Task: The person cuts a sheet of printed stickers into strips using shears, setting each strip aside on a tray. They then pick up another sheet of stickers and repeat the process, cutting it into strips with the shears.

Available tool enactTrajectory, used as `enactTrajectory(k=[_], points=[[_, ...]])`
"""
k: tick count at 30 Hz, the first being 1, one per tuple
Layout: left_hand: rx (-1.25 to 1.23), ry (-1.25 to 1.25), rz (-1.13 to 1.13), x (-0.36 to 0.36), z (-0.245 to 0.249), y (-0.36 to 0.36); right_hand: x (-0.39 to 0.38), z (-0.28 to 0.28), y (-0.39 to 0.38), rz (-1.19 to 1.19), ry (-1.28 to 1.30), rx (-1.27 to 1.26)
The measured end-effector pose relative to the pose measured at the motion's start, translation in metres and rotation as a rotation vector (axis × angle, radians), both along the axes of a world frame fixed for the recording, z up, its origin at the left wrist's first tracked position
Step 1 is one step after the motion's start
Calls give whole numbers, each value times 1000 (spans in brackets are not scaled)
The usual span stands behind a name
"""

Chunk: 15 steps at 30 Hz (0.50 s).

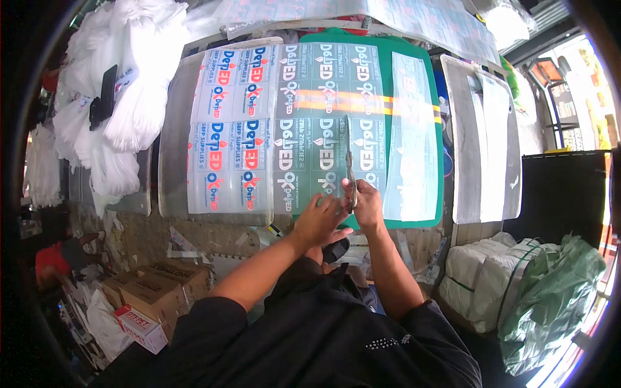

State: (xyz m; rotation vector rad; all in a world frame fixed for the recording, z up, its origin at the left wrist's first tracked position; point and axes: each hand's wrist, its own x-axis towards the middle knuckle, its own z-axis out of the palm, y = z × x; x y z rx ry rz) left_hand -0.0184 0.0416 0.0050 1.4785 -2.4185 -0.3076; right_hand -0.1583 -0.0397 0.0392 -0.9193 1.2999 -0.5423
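Note:
My right hand [366,205] is closed round the handles of a pair of scissors [350,158]. Their blades point away from me over a clear printed film sheet [310,149]. Just to the left, my left hand [320,218] lies at the sheet's near edge, fingers stretched out and apart. Rows of logos and lettering cover the sheet, blue and red on the left part and whitish over the green board [414,218]. To the right lies a narrower film strip [409,161]. The cut line, if any, cannot be made out.
White plastic bags [139,77] hang at the left, with a dark phone-like object [103,97] against them. More film [414,22] lies across the back. A grey board [466,129] stands at right. Cartons [155,284] and wrapped bales [485,275] sit below; a person in red [55,262] is at far left.

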Motion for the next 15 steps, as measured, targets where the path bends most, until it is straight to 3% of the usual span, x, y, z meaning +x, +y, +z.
enactTrajectory(k=[15], points=[[-73,46,6,-5,-2,-3,16,-13,-63,1,21,-111]])
